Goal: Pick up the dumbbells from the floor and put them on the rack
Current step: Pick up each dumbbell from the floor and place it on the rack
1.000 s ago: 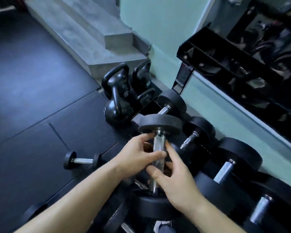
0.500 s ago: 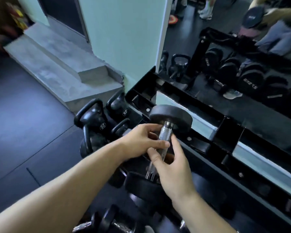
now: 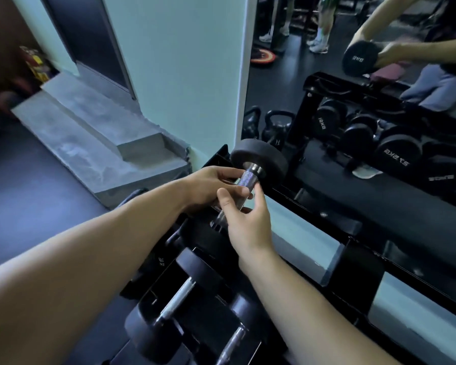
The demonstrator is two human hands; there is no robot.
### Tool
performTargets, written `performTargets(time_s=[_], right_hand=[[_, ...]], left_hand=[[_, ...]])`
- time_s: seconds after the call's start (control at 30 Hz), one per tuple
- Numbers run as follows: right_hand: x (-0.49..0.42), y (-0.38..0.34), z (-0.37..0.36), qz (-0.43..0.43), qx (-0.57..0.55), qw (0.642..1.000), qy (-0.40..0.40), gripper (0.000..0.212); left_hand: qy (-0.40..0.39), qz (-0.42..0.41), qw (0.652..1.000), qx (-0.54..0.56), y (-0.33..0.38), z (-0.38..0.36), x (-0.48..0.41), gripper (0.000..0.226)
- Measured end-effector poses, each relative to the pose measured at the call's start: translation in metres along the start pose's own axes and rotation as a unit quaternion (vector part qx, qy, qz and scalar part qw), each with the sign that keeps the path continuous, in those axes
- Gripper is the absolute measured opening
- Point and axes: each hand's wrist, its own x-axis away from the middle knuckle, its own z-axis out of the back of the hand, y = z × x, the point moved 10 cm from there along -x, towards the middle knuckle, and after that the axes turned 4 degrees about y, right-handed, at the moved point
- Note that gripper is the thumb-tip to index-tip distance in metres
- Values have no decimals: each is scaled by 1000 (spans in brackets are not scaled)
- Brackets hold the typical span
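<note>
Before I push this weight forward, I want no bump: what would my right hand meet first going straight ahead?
Likely the rack's top rail just beyond the right hand, then the mirror; depth is unclear.

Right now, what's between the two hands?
In the head view, the dumbbell's knurled steel handle: the left hand grips it from the left, the right hand from below-right.

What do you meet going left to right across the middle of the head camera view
Concrete steps → left hand → held dumbbell → mirror reflecting racked dumbbells.
</note>
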Motion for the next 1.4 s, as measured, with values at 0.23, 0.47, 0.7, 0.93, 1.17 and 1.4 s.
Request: performTargets(time_s=[0.23, 0.47, 0.7, 0.93, 1.17, 1.4], right_hand=[[-30, 23, -9, -29, -32, 999, -8, 97], [-47, 33, -20, -30, -52, 998, 1, 106], [-64, 33, -21, -33, -65, 997, 4, 100], [-76, 39, -25, -12, 3, 1000, -27, 109], [-83, 40, -24, 8, 64, 998, -22, 107], [-82, 38, -19, 14, 63, 998, -7, 105]], left_hand=[[24, 6, 999, -21, -14, 10, -30, 45], [7, -1, 1000, -29, -13, 18, -50, 48], [-7, 7, 999, -34, -20, 22, -76, 50], [-21, 3, 997, -75, -19, 27, -83, 43], [-15, -4, 998, -64, -23, 36, -81, 42], [31, -29, 986, -160, -10, 42, -70, 50]])
